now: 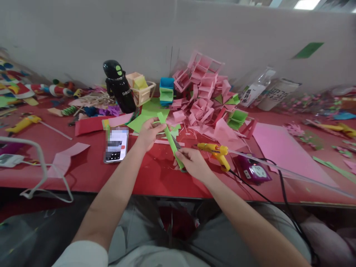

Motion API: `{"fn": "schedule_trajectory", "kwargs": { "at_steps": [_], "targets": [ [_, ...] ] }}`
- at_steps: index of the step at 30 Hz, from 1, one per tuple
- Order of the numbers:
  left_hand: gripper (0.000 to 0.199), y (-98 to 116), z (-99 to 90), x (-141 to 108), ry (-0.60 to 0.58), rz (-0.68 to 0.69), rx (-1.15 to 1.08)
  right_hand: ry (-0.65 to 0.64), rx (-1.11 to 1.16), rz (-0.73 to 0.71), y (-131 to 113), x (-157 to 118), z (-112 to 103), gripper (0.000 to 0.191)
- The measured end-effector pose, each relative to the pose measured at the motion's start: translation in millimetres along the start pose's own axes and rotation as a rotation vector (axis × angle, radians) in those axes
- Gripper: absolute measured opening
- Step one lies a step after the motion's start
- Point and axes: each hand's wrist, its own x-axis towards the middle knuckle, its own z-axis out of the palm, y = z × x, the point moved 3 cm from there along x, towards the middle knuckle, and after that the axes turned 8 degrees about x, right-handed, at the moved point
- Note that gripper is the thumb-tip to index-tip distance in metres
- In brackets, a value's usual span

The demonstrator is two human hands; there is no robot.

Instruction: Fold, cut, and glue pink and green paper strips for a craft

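probably light, pliable, easily creased; best taken at ends: green paper strip, above tabletop, in closed grip of left hand at far end, right hand nearer, beside apparent scissors.

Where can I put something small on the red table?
Bare red tabletop shows between the creased pink paper strip and the flat rectangular phone, and near the front edge between the left forearm and right forearm. It's crowded behind the right hand, with heaped pink paper boxes, and right of it, with the yellow plastic glue gun and purple power socket.
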Motion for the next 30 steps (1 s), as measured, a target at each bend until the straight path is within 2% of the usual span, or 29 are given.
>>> {"fn": "schedule_trajectory", "kwargs": {
  "at_steps": [3,5,11,15,18,21,23,27,30],
  "targets": [
    [0.029,8,-18.0,0,0.098,0.030,0.020,0.004,-0.093,-0.032,2,2,2,0.033],
    [0.029,12,-31.8,-4,0.153,0.046,0.057,0.011,-0.250,-0.093,0,-1,3,0.032],
    [0.028,12,-64.0,-24,0.214,0.074,0.183,0.123,-0.862,-0.468,3,-30,-2,0.022],
    [0.030,13,-75.9,-32,0.206,0.015,0.237,0.086,-1.037,-0.460,17,-48,-9,0.029],
    [0.030,13,-77.7,-32,0.187,-0.024,0.251,0.152,-1.035,-0.415,18,-59,-14,0.035],
    [0.028,11,-75.1,-32,0.159,-0.038,0.247,0.226,-0.921,-0.366,11,-68,-22,0.044],
    [0.027,8,-73.2,-31,0.143,-0.044,0.233,0.236,-0.727,-0.303,5,-72,-31,0.043],
    [0.027,3,-74.6,-31,0.170,-0.074,0.151,0.245,-0.048,-0.042,-2,-73,-51,0.039],
    [0.027,1,-78.1,-31,0.176,-0.092,0.087,0.233,0.403,0.095,-6,-69,-50,0.037]
  ]
}}
